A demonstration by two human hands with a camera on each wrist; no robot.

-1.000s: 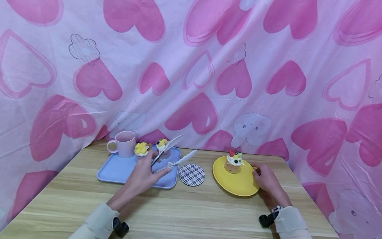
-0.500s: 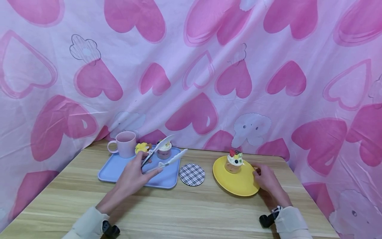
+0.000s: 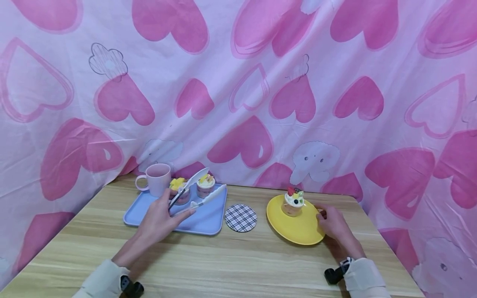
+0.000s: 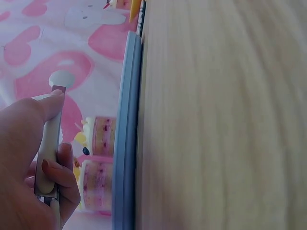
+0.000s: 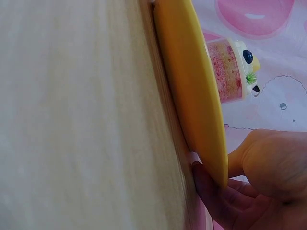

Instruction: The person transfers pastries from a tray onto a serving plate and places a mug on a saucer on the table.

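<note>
Downward head and closer right wrist views share the plate point(image 3: 298, 231).

There are three dessert cups point(image 3: 293, 205) and one each of mug point(image 3: 158, 181), tray point(image 3: 205, 221), coaster point(image 3: 240, 217), plate point(image 3: 303, 227), tongs point(image 3: 191, 182) and table point(image 3: 231, 265).

Wears cream long sleeves point(image 3: 367, 283) and, mounted at each cuff point(image 3: 117, 271), a stubby black wrist camera point(image 3: 132, 287) with a rounded end.
</note>
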